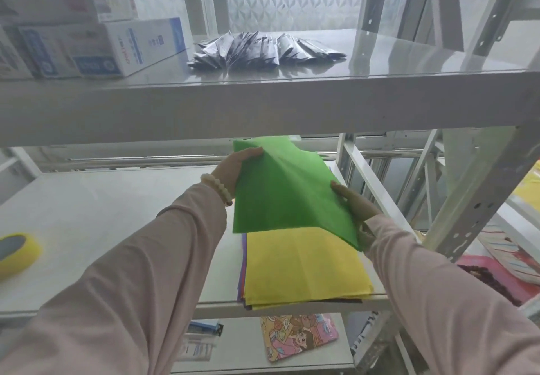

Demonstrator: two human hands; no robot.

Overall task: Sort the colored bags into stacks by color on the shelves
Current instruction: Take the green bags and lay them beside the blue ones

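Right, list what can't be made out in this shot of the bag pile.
- Head view: bags under the flat yellow bag; only purple edges show at its left.
- Far end of that pile, covered by the lifted green bag.
- Print on the blue-and-white cardboard boxes: blurred.
- Yellow tape roll: cut by the left edge.

Long pale pink sleeves (140, 272) cover both arms to the wrists, and there's a pale beaded bracelet (217, 184) on the left wrist.

Both arms extend forward in long pale-pink sleeves. Left hand (233, 170) — beaded bracelet at the wrist — is raised, fingers curled closed in a pinch grip. Right hand (358, 208) sits lower and nearer, thumb on top — also clamped closed.
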